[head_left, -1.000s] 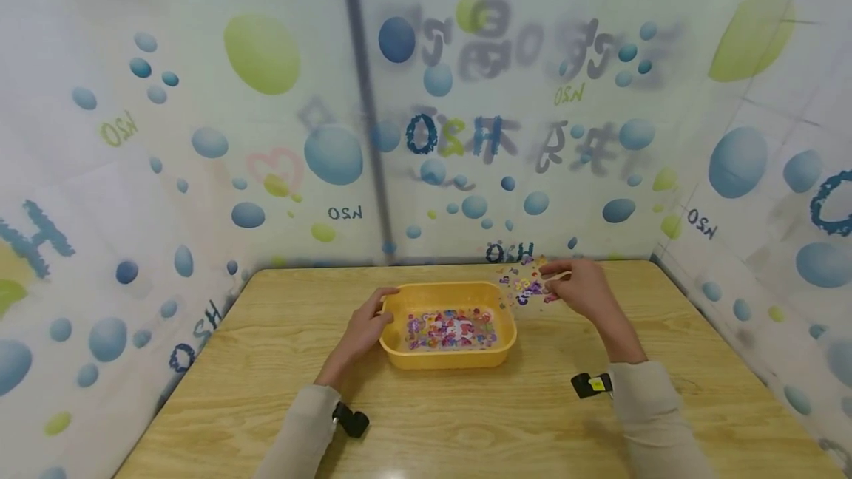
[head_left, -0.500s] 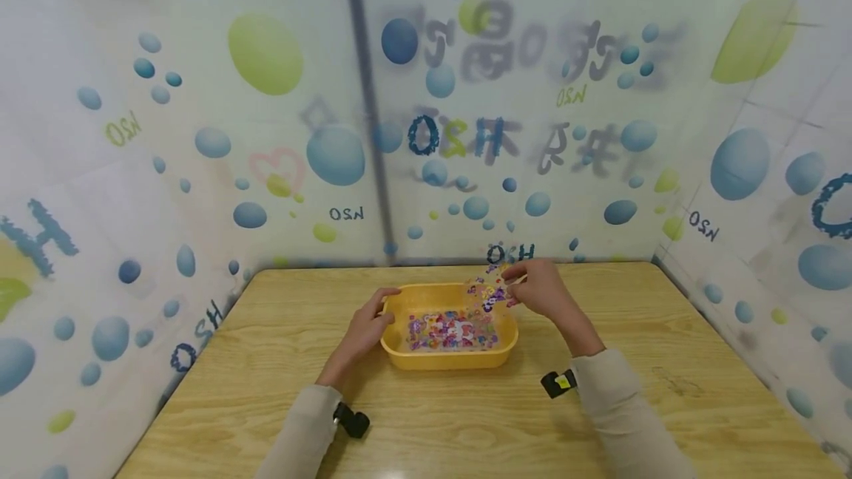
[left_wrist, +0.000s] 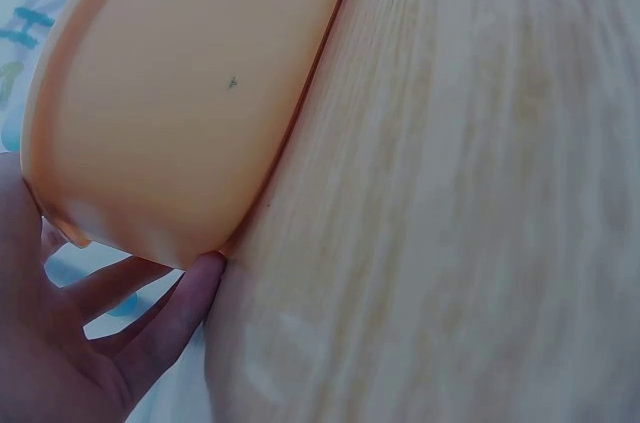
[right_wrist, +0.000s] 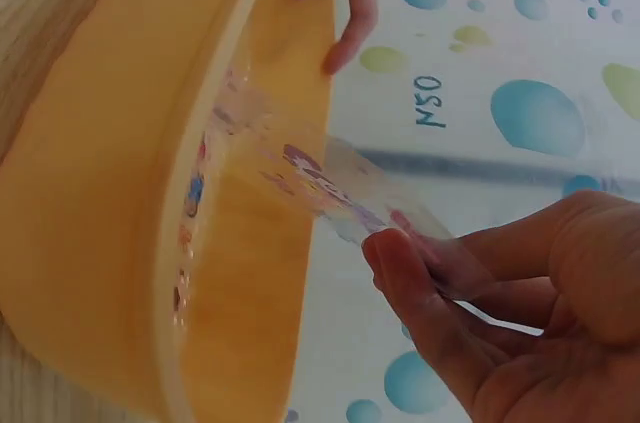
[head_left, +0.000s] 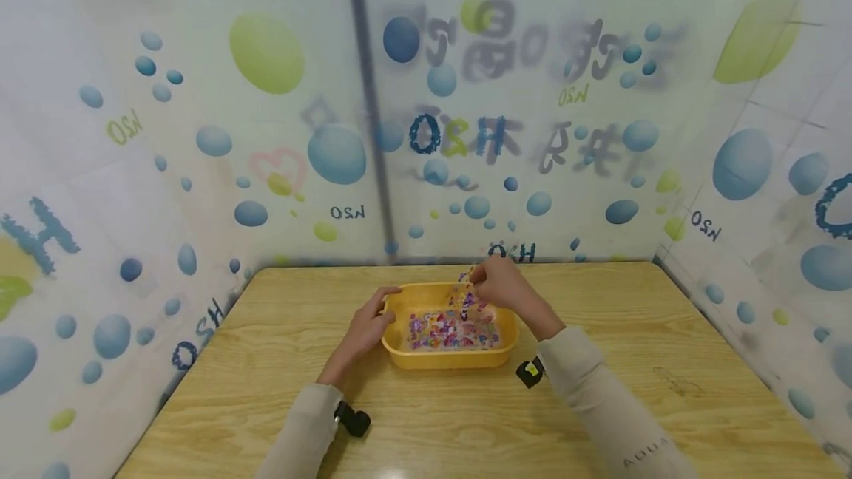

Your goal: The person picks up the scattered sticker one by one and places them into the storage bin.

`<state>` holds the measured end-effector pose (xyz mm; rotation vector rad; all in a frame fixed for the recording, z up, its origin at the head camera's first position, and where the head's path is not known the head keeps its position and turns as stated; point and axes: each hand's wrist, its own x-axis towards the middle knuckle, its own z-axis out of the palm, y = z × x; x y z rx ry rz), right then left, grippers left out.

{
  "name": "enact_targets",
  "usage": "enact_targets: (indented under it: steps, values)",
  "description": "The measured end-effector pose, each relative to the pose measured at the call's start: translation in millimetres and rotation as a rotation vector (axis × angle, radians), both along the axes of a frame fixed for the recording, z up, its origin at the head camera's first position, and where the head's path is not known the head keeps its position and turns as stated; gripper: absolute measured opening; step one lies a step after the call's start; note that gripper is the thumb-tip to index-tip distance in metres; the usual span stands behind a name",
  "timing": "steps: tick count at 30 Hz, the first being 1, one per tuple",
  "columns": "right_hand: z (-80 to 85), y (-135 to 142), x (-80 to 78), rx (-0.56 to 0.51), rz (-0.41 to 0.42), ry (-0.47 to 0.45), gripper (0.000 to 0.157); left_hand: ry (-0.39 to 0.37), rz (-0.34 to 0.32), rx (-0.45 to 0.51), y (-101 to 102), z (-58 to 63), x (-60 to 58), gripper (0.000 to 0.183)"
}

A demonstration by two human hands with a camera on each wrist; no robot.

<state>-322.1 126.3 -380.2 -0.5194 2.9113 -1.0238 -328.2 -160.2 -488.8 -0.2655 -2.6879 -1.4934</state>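
Observation:
A yellow plastic basin (head_left: 449, 361) sits on the wooden table, with colourful stickers (head_left: 433, 333) on clear sheets lying flat in its bottom. My left hand (head_left: 364, 325) grips the basin's left end; in the left wrist view the fingers (left_wrist: 185, 318) bend against its outer wall. Over the basin's right back part, my right hand (head_left: 507, 288) pinches a clear sticker sheet between thumb and fingers. In the right wrist view this sticker sheet (right_wrist: 325, 188) slants down from the fingertips into the basin. Its lower end blurs against the stickers below.
The wooden table (head_left: 599, 420) extends around the basin on both sides and in front. Behind it hangs a pale curtain (head_left: 426, 220) printed with blue and green dots, which also closes off the left and right sides.
My right hand has moved left with the sticker sheet, from beside the basin's right end to above its inside. My left hand has stayed on the basin.

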Motion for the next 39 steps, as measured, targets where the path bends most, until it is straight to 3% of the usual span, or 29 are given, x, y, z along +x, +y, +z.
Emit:
enact_targets:
  steps: [3,8,14,18,26,34,39]
  values:
    - [-3.4,-8.5,-1.4,-0.006,0.009,-0.019,0.015,-0.002,0.001,-0.002,-0.5,0.0,-0.6,0.049]
    - [-7.8,-20.2,-2.3,0.001,0.003,-0.05,0.033,0.001,-0.008,-0.002,-1.2,-0.5,-0.5,0.049]
    - [-12.8,-27.6,-4.5,-0.032,-0.003,-0.074,0.03,-0.006,-0.01,0.002,-0.8,-0.1,0.5,0.049]
    - [-17.1,-27.4,-6.7,0.01,-0.018,-0.129,0.024,-0.001,-0.008,0.001,-0.3,-0.2,0.4,0.049]
    - [-22.0,-26.0,-11.0,0.119,-0.046,-0.235,0.036,0.0,-0.009,0.008,-1.0,0.0,0.5,0.05]
    - [-21.4,-25.6,-12.7,0.164,-0.033,-0.216,0.021,-0.005,-0.015,0.022,-1.0,-0.1,0.0,0.05]
    - [-23.7,-25.9,-11.9,0.156,-0.027,-0.227,0.034,-0.005,-0.018,0.019,-0.6,-0.3,-0.6,0.05]
